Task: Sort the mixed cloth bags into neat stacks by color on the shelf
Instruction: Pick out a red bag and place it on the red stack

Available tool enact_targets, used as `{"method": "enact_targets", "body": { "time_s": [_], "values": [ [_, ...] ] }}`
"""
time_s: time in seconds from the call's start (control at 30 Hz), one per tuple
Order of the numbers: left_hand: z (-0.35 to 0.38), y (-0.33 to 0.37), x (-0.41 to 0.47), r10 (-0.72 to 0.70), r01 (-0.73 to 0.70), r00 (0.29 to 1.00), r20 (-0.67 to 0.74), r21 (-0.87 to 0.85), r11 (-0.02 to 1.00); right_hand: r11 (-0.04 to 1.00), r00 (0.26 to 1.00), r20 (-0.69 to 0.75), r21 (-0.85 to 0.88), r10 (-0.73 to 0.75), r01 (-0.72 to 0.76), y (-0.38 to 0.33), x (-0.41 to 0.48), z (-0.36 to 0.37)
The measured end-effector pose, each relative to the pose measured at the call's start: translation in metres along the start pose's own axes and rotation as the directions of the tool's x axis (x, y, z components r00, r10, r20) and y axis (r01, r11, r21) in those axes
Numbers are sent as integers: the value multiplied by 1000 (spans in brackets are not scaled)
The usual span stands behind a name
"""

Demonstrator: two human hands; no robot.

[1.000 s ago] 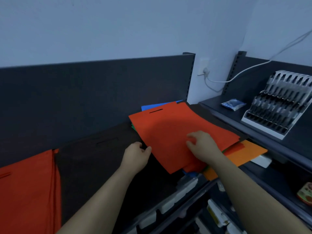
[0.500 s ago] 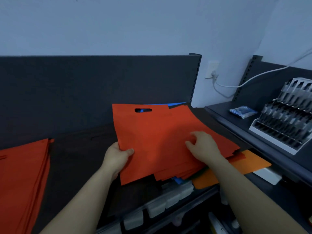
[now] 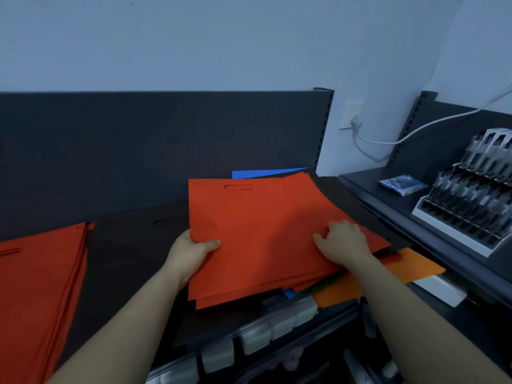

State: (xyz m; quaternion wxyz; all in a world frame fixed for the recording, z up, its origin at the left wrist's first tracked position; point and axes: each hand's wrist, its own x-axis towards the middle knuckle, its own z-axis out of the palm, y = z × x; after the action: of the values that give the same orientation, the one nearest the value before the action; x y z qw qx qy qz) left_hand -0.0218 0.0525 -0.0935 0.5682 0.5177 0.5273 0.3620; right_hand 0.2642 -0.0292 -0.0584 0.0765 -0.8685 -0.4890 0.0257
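Flat red-orange cloth bag (image 3: pixel 263 231) atop the mixed pile of coloured bags (image 3: pixel 412 268) on the dark shelf (image 3: pixel 255 338), pinched at its left edge by the left hand (image 3: pixel 191 253), the right hand (image 3: pixel 343 245) curled upon it (grip indeterminate); best slid off level and squared onto the red stack (image 3: pixel 38 286).

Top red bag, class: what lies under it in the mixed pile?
Under the top red bag, edges of more red bags, an orange bag and a blue bag stick out. How many lie there, and anything fully covered, cannot be seen.
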Motion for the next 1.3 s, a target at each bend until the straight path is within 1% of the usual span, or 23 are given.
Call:
{"method": "enact_targets", "body": {
  "time_s": [0.03,0.07,0.13,0.2,0.23,0.3,0.33,0.4,0.43,0.5,0.63,0.67,0.73,0.8,0.87,0.93,1.03,1.13,1.17,1.2,1.23,1.27,1.3],
  "values": [
    [0,0,1,-2,2,1000,-2,-5,1000,999,1000,17,28,-23,22,-1,-1,2],
    [0,0,1,-5,5,1000,-3,-10,1000,993,997,21,99,-70,67,-3,-3,3],
    [-1,0,3,-10,10,1000,-4,-8,1000,943,984,26,293,-176,161,-8,-6,2],
    [-2,0,3,-6,6,1000,-10,5,1000,865,973,56,472,-223,171,-10,-7,-3],
    [-1,0,2,-1,1,1000,-15,13,1000,852,975,54,498,-216,161,-9,-7,-5],
    [0,0,0,14,-14,1000,-25,22,1000,900,989,-1,414,-150,137,-5,-4,-6],
    [1,0,-1,21,-20,999,-29,24,1000,943,994,-19,317,-104,104,-2,-3,-7],
    [1,-2,-1,28,-27,999,-33,30,999,987,998,18,152,-53,50,-3,-3,-5],
    [1,-2,-1,31,-30,999,-33,35,999,993,998,49,112,-48,42,-5,-4,-3],
    [1,-2,-1,35,-34,999,-31,39,999,994,997,73,109,-32,24,-9,-3,-1],
    [1,-3,-2,40,-39,999,-36,48,998,992,988,113,62,105,-113,-13,1,-10],
    [1,-3,-2,40,-38,998,-38,50,998,989,984,135,73,116,-126,-13,3,-11],
    [1,-2,-3,44,-42,998,-41,58,997,969,975,191,194,116,-153,-8,10,-13],
    [1,-2,-4,57,-54,997,-43,68,996,923,972,214,348,93,-165,0,15,-17],
    [1,-2,-5,69,-65,996,-48,86,994,888,977,191,427,94,-169,11,20,-25],
    [2,-2,-4,77,-71,996,-54,104,992,817,970,225,540,93,-204,19,22,-32],
    [5,-1,-4,78,-70,994,-71,117,991,600,957,289,764,10,-237,21,13,-36],
    [6,-2,-5,75,-64,993,-91,124,990,403,957,290,877,-12,-261,20,5,-35],
    [7,-2,-5,74,-62,993,-93,131,989,358,957,288,896,-21,-261,21,3,-36],
    [7,-2,-5,74,-61,993,-94,135,989,352,960,278,902,-29,-251,23,1,-37],
    [7,-2,-5,73,-60,993,-93,139,988,394,965,260,890,-27,-229,24,-1,-38],
    [7,-2,-6,71,-58,993,-90,143,988,483,971,238,853,-24,-197,26,-4,-39],
    [7,-1,-6,66,-54,994,-85,145,988,599,977,212,786,-28,-153,27,-7,-40]
  ]
}}
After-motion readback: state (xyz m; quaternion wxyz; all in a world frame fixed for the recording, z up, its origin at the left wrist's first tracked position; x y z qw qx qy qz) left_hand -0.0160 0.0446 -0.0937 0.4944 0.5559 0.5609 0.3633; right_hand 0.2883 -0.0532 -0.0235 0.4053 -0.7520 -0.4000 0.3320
